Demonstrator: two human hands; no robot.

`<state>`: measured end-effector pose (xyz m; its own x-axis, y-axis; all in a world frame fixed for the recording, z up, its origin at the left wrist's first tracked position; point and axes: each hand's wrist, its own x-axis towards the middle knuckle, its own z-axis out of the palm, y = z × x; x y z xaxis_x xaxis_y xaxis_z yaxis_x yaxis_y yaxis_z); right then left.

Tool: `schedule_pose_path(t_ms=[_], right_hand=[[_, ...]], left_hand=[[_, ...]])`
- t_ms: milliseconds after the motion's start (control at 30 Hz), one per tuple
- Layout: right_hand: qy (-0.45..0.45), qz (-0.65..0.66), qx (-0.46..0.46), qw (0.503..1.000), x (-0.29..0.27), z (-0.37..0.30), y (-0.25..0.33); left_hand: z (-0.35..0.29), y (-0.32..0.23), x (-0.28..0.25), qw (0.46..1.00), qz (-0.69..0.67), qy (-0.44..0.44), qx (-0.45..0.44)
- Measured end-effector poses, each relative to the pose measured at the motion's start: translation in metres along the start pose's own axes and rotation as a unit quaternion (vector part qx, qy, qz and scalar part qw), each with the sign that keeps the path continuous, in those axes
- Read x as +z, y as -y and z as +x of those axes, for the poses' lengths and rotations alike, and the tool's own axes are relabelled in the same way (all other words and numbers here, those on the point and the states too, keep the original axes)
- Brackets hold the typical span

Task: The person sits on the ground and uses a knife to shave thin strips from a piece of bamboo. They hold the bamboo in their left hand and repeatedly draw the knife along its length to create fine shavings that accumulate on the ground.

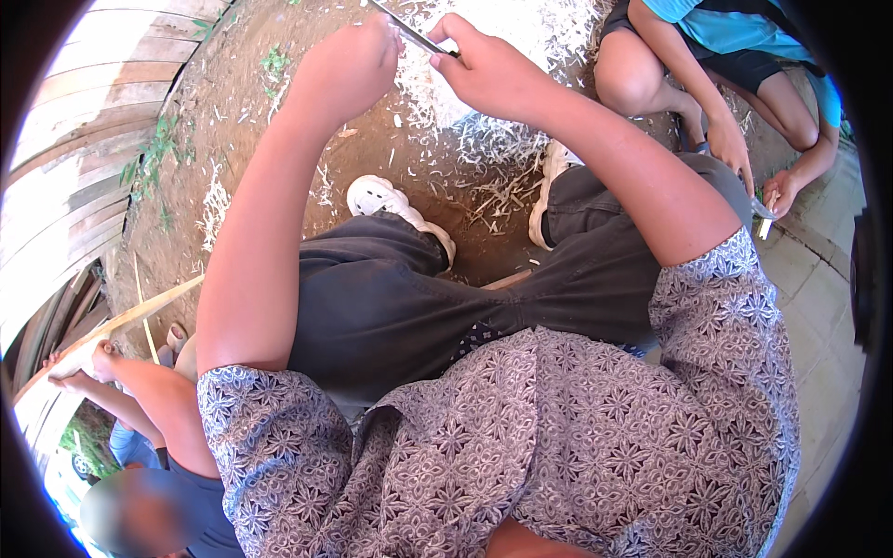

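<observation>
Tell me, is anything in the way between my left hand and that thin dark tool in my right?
Nothing visible. The left hand is right beside the thin dark tool, gripped by the right hand. Pale shavings lie below on the ground, out of that gap.

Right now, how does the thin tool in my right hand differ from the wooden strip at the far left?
The tool is dark; the strip is pale. The tool is in your right hand; the strip is in another person's hands. Both are narrow.
</observation>
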<state>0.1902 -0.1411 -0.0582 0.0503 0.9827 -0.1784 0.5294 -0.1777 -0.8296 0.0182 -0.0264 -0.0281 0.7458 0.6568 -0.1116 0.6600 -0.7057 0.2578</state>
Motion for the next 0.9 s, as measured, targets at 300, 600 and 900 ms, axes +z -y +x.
schedule_pose_path(t_ms=[300,600,900], right_hand=[[0.070,-0.100,0.073,0.990,0.002,-0.010,-0.070],[0.033,-0.039,0.033,0.998,0.002,0.000,-0.020],[0.130,-0.200,0.164,0.957,0.003,-0.006,-0.124]], left_hand=[[0.007,0.015,0.004,1.000,-0.015,-0.015,0.004],[0.002,0.013,0.003,1.000,-0.020,-0.008,-0.009],[0.003,0.019,0.003,0.999,-0.036,-0.008,-0.001]])
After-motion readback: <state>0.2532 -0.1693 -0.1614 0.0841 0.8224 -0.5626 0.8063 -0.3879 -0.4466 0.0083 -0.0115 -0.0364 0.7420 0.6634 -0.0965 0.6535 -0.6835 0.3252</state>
